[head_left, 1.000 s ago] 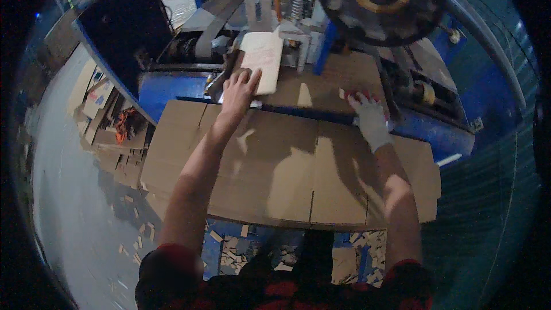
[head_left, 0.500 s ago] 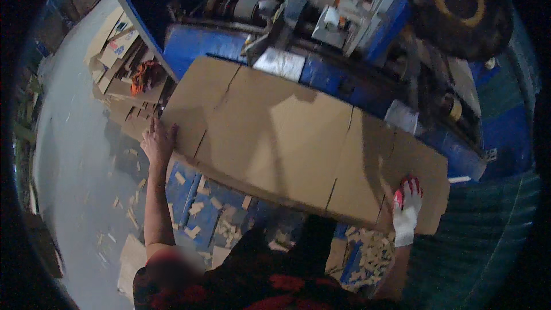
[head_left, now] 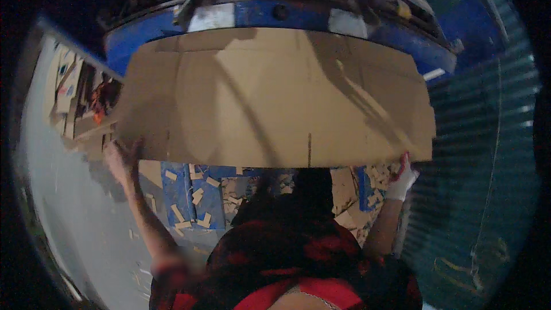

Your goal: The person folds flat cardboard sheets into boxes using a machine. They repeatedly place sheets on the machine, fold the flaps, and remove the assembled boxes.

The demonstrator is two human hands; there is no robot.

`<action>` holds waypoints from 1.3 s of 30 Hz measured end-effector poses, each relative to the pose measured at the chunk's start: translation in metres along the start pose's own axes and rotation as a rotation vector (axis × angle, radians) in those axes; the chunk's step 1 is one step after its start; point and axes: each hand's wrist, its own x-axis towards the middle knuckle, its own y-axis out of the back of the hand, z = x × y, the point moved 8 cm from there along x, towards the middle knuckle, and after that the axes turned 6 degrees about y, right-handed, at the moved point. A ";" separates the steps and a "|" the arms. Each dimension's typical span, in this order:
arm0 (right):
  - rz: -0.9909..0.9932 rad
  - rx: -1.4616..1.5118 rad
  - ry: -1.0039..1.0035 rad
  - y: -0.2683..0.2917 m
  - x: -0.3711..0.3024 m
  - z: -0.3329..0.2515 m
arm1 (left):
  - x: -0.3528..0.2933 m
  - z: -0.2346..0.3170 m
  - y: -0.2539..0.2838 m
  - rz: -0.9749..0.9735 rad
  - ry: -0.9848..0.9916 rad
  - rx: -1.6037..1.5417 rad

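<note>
A wide brown cardboard sheet (head_left: 270,97) with slots and crease lines lies in front of me, its far edge against the blue machine. Bare and somewhat blurred, my left hand (head_left: 122,158) grips the sheet's near left corner. On the right, my right hand (head_left: 404,178), in a white glove with red on the fingers, holds the near edge. Its thumb rests on top, and the other fingers are hidden beneath the board. Shadows fall across the sheet.
The blue machine (head_left: 255,16) spans the far side. Stacked cardboard pieces (head_left: 69,92) with an orange item (head_left: 99,106) stand at the left. Cardboard scraps (head_left: 198,196) litter the floor below. A dark green corrugated wall (head_left: 476,155) runs along the right.
The sheet has turned from slanted to nearly square before me as the view shifted. My right hand has gone from lying on top of the sheet to gripping its near edge.
</note>
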 end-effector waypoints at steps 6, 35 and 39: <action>-0.328 0.725 0.025 -0.026 -0.012 -0.040 | -0.027 0.028 0.038 -0.076 -0.143 -1.130; -1.058 -0.576 1.729 -0.134 -0.247 -0.139 | -0.125 0.163 -0.039 -0.110 -0.845 0.088; -1.311 -0.511 1.531 -0.127 -0.234 -0.161 | -0.123 0.161 -0.050 -0.215 -0.842 0.134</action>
